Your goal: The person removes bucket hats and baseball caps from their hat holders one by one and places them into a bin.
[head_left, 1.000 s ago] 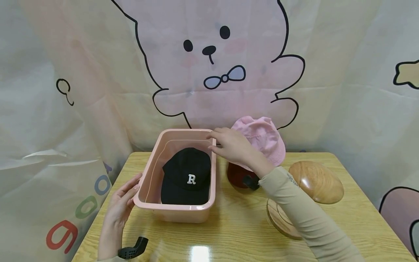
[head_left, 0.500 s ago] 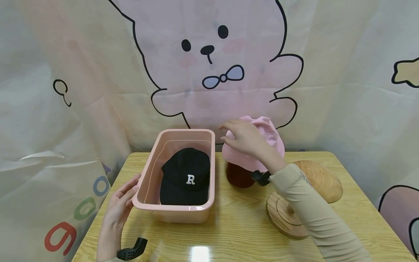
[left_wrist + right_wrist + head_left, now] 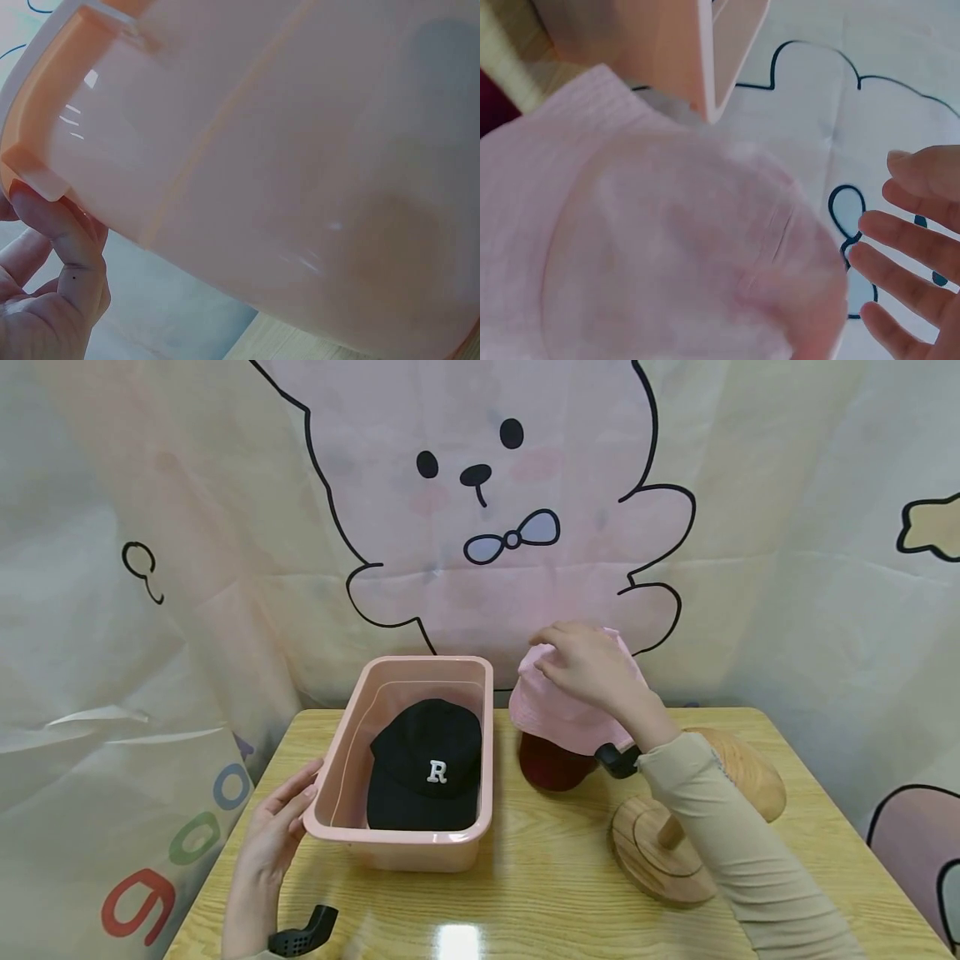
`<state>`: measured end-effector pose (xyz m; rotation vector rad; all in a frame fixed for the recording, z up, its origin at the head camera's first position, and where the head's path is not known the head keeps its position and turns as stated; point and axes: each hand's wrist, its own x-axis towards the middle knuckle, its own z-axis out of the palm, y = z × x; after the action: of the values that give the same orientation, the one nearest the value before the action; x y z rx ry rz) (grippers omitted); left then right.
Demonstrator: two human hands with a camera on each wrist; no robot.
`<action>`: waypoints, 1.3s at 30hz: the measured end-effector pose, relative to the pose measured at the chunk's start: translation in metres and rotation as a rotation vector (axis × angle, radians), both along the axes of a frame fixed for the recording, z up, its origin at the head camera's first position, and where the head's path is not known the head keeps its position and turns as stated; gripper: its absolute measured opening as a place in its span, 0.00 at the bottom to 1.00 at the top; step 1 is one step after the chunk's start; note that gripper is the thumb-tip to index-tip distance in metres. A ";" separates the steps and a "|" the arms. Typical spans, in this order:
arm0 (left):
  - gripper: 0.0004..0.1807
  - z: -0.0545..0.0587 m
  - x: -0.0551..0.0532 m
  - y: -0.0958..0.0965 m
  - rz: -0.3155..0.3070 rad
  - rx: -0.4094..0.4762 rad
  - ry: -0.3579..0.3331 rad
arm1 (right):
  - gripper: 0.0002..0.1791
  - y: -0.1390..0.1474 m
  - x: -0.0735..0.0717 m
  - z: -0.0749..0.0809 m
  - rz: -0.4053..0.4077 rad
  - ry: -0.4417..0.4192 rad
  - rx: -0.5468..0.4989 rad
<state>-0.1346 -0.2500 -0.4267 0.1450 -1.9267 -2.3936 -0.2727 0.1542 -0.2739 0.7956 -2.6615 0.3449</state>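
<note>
A pink plastic bin point(image 3: 408, 852) stands at the left of the table with a black baseball cap point(image 3: 423, 756), marked with a white R, inside it. My left hand point(image 3: 273, 827) holds the bin's left rim; in the left wrist view its curled fingers point(image 3: 75, 262) meet the rim's edge. My right hand point(image 3: 585, 668) hovers at the top of a pink bucket hat point(image 3: 551, 714). In the right wrist view its fingers point(image 3: 907, 285) are spread beside the hat's crown point(image 3: 697, 247), apart from it. The hat sits over a dark red rounded thing point(image 3: 551, 766), mostly hidden.
On the right, a wooden stand has a round base point(image 3: 652, 860), a short peg and an oval wooden top point(image 3: 750, 777), partly behind my right sleeve point(image 3: 735, 835). A printed cloth backdrop point(image 3: 480, 602) hangs behind the table point(image 3: 547, 893).
My right hand has moved away from the bin's right rim, rightward to the pink bucket hat. The left hand, the bin and the black cap have stayed in place.
</note>
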 end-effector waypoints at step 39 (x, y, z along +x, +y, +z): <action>0.19 -0.001 0.000 -0.002 -0.020 0.013 0.015 | 0.10 0.044 -0.029 -0.024 -0.106 0.062 -0.268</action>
<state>-0.1345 -0.2518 -0.4279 0.1083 -1.9152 -2.4134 -0.3020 0.1983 -0.2976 0.5699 -2.5162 0.6221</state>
